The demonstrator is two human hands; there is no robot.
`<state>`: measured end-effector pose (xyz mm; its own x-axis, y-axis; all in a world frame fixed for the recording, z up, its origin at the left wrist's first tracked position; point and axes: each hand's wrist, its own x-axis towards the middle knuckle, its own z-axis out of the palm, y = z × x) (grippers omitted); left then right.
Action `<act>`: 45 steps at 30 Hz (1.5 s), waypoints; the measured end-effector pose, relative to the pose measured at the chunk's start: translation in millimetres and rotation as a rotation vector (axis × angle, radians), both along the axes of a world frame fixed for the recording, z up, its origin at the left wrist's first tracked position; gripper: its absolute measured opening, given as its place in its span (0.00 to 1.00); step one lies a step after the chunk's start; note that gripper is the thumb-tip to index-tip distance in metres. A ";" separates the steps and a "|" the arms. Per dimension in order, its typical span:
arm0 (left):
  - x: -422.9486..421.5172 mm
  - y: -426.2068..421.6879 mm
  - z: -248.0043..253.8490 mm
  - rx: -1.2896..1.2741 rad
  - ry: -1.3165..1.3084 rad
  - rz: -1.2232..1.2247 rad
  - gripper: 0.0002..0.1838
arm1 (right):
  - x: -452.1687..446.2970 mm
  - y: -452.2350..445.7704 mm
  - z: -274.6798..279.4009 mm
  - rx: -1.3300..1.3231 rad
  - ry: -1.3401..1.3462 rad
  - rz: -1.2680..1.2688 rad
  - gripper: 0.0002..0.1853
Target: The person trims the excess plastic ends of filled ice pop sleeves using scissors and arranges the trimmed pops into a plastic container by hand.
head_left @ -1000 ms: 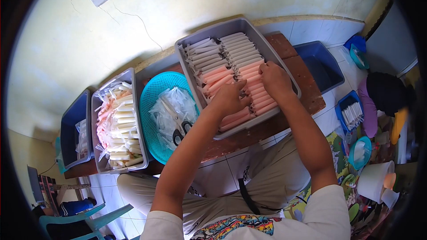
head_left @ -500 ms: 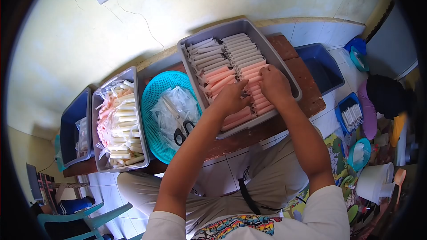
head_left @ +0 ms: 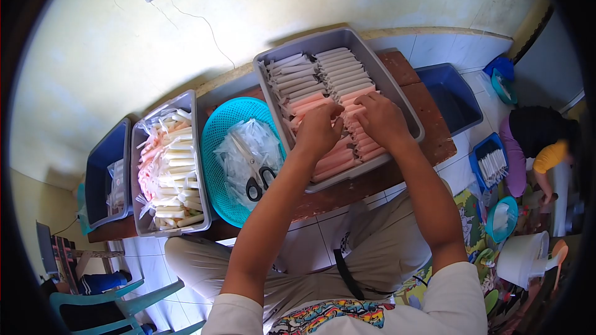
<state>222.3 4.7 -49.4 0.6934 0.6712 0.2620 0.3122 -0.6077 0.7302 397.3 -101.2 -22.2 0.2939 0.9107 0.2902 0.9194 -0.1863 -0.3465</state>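
Note:
A grey tray (head_left: 408, 109) holds two columns of wrapped sticks, with white sticks (head_left: 340, 68) at the far end and pink sticks (head_left: 335, 162) nearer me. My left hand (head_left: 320, 127) rests over the left pink column, its fingers bent and partly spread. Over the right pink column is my right hand (head_left: 380, 118), fingers curled down onto the sticks. Neither hand shows a stick lifted clear. Left of the tray, a turquoise basket (head_left: 214, 142) contains clear plastic bags (head_left: 245, 146) and scissors (head_left: 251, 170) with black handles.
A second grey tray (head_left: 203, 201) of pink and cream sticks and a blue tray (head_left: 93, 180) stand at left. To the right are a blue bin (head_left: 450, 96), a small blue tray (head_left: 474, 161) with white sticks, a white bucket (head_left: 518, 257) and another person (head_left: 537, 133).
My left hand has moved slightly up over the pink sticks. The other person's arm now reaches down at the right. The whole view has shifted a little.

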 end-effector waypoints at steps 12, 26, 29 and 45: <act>-36.3 -35.5 14.2 0.386 0.459 0.087 0.12 | -9.6 3.8 -5.9 -0.066 0.129 0.312 0.09; -32.6 -48.2 24.4 0.385 0.746 -0.034 0.06 | -17.6 9.1 -11.0 -0.454 0.094 0.290 0.14; -33.2 -47.5 23.9 0.374 0.739 -0.050 0.06 | -18.0 10.5 -14.0 -0.448 0.068 0.305 0.15; -36.9 -44.2 33.4 0.156 0.232 0.118 0.15 | -19.5 4.1 4.4 -0.366 0.133 0.396 0.12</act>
